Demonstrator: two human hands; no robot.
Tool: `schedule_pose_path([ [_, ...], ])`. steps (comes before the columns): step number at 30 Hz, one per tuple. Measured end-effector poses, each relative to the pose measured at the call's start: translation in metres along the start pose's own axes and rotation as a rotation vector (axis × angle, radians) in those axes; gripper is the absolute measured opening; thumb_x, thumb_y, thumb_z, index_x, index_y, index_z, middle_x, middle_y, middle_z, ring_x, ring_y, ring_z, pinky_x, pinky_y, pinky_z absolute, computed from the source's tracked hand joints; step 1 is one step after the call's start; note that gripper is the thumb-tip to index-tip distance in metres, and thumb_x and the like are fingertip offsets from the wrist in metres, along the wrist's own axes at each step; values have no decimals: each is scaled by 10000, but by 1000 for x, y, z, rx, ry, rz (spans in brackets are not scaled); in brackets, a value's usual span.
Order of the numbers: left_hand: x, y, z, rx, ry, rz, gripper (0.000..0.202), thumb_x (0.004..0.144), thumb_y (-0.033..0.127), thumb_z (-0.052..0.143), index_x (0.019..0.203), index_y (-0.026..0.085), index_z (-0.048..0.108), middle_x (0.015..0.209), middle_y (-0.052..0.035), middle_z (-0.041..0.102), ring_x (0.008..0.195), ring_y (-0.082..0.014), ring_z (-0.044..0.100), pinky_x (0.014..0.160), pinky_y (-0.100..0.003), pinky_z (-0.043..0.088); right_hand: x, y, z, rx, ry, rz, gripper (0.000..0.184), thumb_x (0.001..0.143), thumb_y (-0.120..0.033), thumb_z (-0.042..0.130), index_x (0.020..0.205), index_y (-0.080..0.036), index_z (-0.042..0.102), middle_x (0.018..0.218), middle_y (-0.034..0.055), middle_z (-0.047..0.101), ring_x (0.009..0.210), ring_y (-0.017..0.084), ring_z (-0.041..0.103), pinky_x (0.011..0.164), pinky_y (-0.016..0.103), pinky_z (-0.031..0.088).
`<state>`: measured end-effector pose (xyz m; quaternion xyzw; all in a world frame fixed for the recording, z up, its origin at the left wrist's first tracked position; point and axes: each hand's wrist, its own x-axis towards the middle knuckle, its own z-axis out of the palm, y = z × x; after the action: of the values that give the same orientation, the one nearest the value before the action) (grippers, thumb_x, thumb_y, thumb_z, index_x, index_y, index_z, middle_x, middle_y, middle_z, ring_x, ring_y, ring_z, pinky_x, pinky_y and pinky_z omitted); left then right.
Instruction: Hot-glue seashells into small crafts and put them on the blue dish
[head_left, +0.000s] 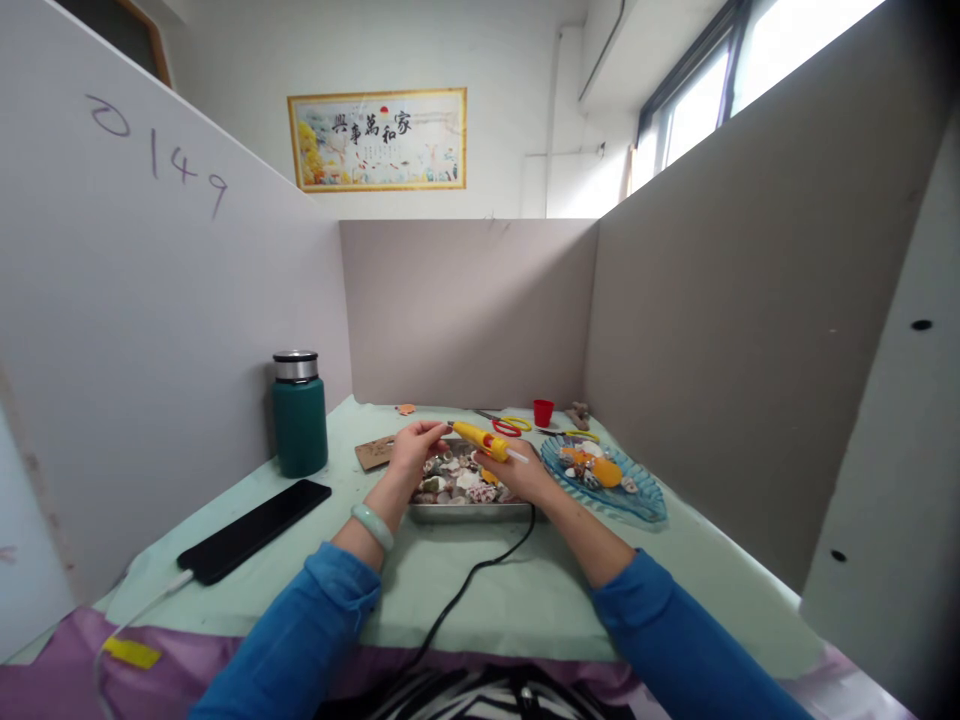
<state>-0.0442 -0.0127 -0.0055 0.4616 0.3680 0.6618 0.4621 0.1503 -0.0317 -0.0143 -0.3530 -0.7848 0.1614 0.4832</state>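
Note:
My right hand (517,472) is wrapped round a yellow hot glue gun (478,437), its nozzle pointing left and a whitish glue stick showing at its back end. At the nozzle tip, the fingers of my left hand (421,445) are pinched together; whatever they hold is too small to make out. Both hands are over a metal tray (469,513) full of seashells (457,480) and small stones. A black cord (472,572) runs from below my right hand toward the table's front edge.
To the right lies a blue glass dish (645,497) with shells and orange pieces. Behind are scissors (508,426), a red cup (544,412) and a cardboard piece (373,454). A green bottle (300,425) and a phone (255,530) stand left. Partitions enclose the table.

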Motion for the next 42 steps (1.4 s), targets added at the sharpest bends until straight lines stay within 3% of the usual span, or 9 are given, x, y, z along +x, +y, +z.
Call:
schedule_pose_path([
  [42, -3, 3, 1, -17, -9, -15, 312, 541, 270, 794, 752, 102, 638, 753, -84, 695, 489, -85, 559, 528, -223, 458, 0, 3, 0, -88, 18, -42, 137, 763, -326, 554, 743, -191, 564, 639, -15, 565, 574, 127, 482, 562, 237, 364],
])
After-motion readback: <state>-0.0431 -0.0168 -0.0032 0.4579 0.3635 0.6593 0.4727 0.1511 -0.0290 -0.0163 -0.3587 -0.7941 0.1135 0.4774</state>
